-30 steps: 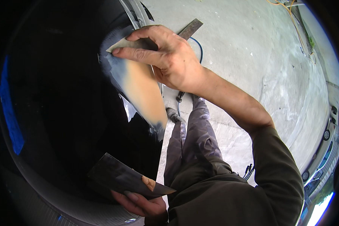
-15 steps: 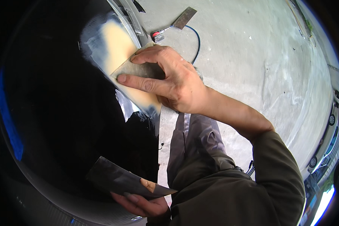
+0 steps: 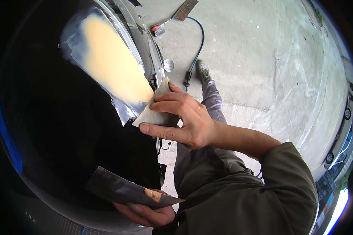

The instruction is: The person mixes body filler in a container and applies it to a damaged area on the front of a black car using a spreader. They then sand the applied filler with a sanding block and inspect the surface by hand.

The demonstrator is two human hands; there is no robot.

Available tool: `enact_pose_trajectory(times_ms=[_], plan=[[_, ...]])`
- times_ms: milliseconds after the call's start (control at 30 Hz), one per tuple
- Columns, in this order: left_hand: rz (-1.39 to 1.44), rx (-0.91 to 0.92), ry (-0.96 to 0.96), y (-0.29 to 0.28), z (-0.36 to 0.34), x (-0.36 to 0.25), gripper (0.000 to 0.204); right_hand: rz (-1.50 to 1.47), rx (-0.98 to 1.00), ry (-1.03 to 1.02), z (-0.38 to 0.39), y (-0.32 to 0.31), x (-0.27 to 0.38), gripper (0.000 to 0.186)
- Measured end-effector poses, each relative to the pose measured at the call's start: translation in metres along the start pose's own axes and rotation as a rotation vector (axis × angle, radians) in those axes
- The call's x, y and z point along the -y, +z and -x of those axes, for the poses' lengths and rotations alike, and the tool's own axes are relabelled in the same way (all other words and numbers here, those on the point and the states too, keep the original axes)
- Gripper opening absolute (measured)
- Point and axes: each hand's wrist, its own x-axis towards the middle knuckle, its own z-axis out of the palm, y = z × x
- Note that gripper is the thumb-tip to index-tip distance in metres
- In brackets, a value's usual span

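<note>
1. Right hand (image 3: 192, 124), pinching a thin spreader (image 3: 157, 113), has swept to the lower end of the tan filler patch (image 3: 110, 58) on the black panel (image 3: 66, 117); the stroke looks nearly done.
2. Left hand (image 3: 149, 214) grips a dark plate (image 3: 121, 187) bearing a tan dab (image 3: 152, 195).

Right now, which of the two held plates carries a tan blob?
The dark plate in the left hand: a tan blob sits toward its right end. The paler plate in the right hand shows none on its visible face.
</note>
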Motion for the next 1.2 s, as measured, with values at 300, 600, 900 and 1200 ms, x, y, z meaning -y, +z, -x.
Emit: enact_pose_trajectory(times_ms=[300,600,900,1200], plan=[[0.029,-0.031,-0.048,0.001,-0.003,-0.011,0.055,-0.051,-0.007,-0.073,-0.066,-0.046,-0.037,0.063],[0.084,-0.013,-0.116,-0.004,-0.009,-0.022,0.050,0.123,-0.102,-0.295,-0.165,-0.011,-0.090,0.074],[-0.046,-0.076,-0.091,0.005,-0.013,-0.021,0.042,0.113,-0.104,-0.325,-0.176,-0.001,-0.084,0.056],[0.089,-0.004,-0.111,-0.001,0.000,-0.018,0.053,0.147,-0.106,-0.234,-0.167,-0.002,-0.067,0.052]])
